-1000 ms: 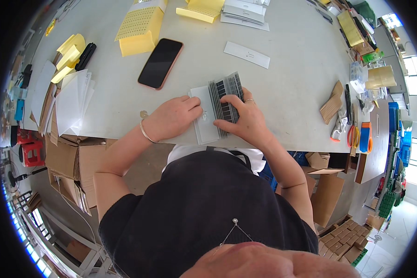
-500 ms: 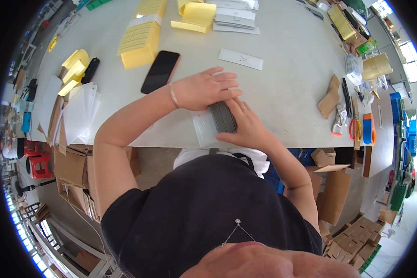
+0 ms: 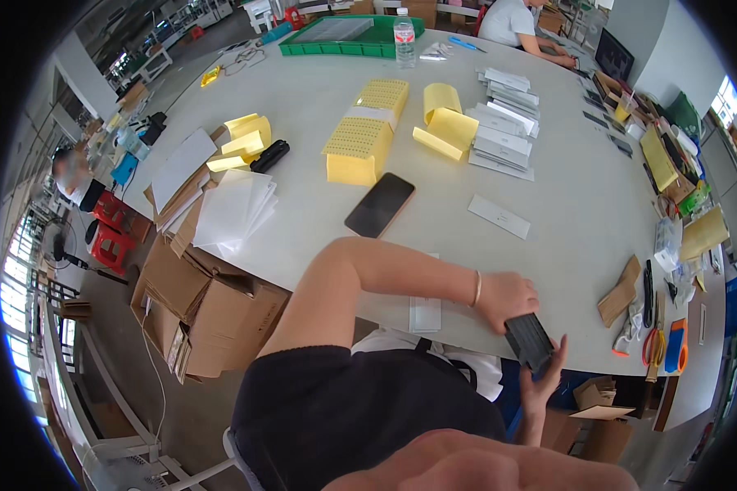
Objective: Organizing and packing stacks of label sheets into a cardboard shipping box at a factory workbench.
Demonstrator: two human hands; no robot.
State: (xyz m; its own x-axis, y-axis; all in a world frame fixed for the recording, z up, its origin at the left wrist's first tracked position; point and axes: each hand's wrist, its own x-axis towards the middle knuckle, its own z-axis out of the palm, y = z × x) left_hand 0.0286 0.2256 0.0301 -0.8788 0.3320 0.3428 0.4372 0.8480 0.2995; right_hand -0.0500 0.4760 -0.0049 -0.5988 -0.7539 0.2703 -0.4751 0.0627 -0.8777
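A compact stack of thin dark grey pieces [image 3: 530, 340] is held between my hands at the table's near right edge. My left hand [image 3: 506, 301], a band at its wrist, closes on the stack's far left end with fingers bent. From the near right side, my right hand [image 3: 546, 378] grips it, thumb and fingers apart around its edge. Under my left forearm lies a flat whitish sleeve or card [image 3: 425, 315], partly covered. A single white card [image 3: 499, 216] lies farther off, and a black phone [image 3: 380, 204] rests left of it.
Yellow label stacks [image 3: 356, 155], a yellow curled sheet [image 3: 449, 131] and piled white packets [image 3: 504, 135] stand farther back. Scissors [image 3: 653, 348] and an orange-and-blue tape roll [image 3: 676, 347] lie right. A green tray [image 3: 336, 51] and bottle [image 3: 404, 39] are at the back; another person [image 3: 512, 24] sits beyond.
Both hands have carried the dark grey stack rightward, away from the whitish sleeve, to the table's near right edge. My view has shifted, showing more of the table's far side.
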